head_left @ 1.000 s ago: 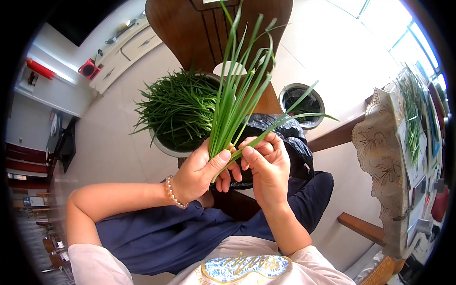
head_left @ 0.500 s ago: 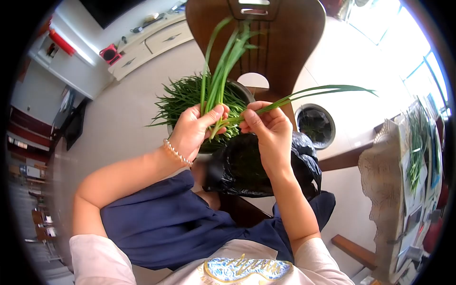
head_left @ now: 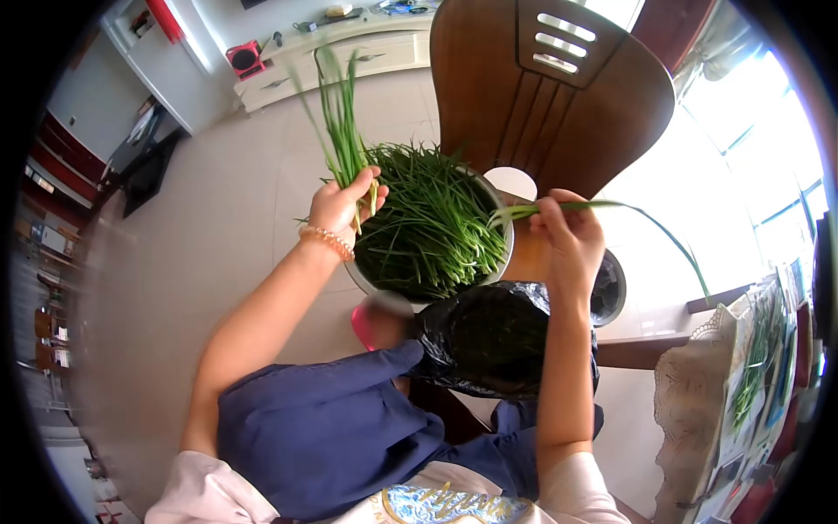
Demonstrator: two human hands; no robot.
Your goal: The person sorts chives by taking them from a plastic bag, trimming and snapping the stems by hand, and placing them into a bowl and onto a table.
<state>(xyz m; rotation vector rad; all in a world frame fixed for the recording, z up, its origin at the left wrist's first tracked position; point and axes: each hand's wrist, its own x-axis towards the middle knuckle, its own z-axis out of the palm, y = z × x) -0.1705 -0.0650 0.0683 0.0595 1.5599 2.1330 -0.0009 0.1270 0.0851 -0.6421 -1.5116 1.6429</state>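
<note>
My left hand (head_left: 347,199) is closed around a bunch of garlic chives (head_left: 342,118), held upright with the leaves pointing up and slightly blurred. Between the thumb and fingers of my right hand (head_left: 569,229), a few chive stalks (head_left: 611,205) are pinched, their pale ends toward the left and their leaves drooping right. Between and below both hands, a round basin (head_left: 504,272) is heaped with green chives (head_left: 428,218), white ends mostly to the lower right. A black plastic bag (head_left: 489,336) lies open near my knees, with some greens dimly visible inside.
A brown wooden chair (head_left: 550,96) stands just beyond the basin. A grey bucket (head_left: 608,288) sits behind my right forearm. On the right, a table with a lace-edged cloth (head_left: 694,393) carries more chives (head_left: 759,349). A pale cabinet (head_left: 384,57) stands at the back.
My hands have moved apart: the left went left with its bunch, the right went right with its few stalks. The view has shifted, and more of the basin shows.
</note>
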